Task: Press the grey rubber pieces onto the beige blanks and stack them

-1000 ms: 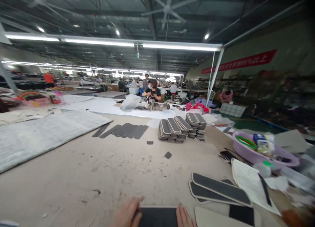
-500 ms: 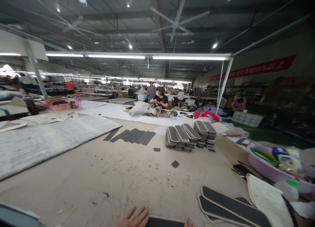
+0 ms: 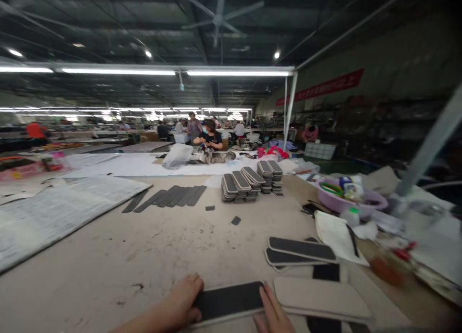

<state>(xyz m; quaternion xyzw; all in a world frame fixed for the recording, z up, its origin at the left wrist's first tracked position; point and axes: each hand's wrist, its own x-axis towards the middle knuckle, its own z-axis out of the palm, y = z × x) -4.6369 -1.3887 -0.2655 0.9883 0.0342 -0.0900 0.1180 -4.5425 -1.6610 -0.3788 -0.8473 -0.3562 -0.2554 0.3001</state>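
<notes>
My left hand (image 3: 182,299) grips the left end of a dark rectangular panel (image 3: 231,299) with a pale beige edge. Its fingers lie over the end and the thumb is at the near corner. At the panel's right end, the fingers of my right hand (image 3: 271,308) press close together against the edge. The panel lies nearly level, just over the tabletop (image 3: 173,246). To the right of my right hand is a beige-faced padded panel (image 3: 321,297), with dark pieces partly under it. Behind it, two dark, beige-edged panels (image 3: 303,249) overlap.
Stacks of beige-edged panels (image 3: 238,181) stand farther back. Dark strips (image 3: 173,197) lie left of them, beside a large whitish sheet (image 3: 72,208). A purple basin (image 3: 346,198) and an open notebook (image 3: 334,232) sit on the right. A person (image 3: 209,138) works across the table.
The view has swung right and down, showing more of both hands and the panel between them. The beige-faced panel at the right has come into view.
</notes>
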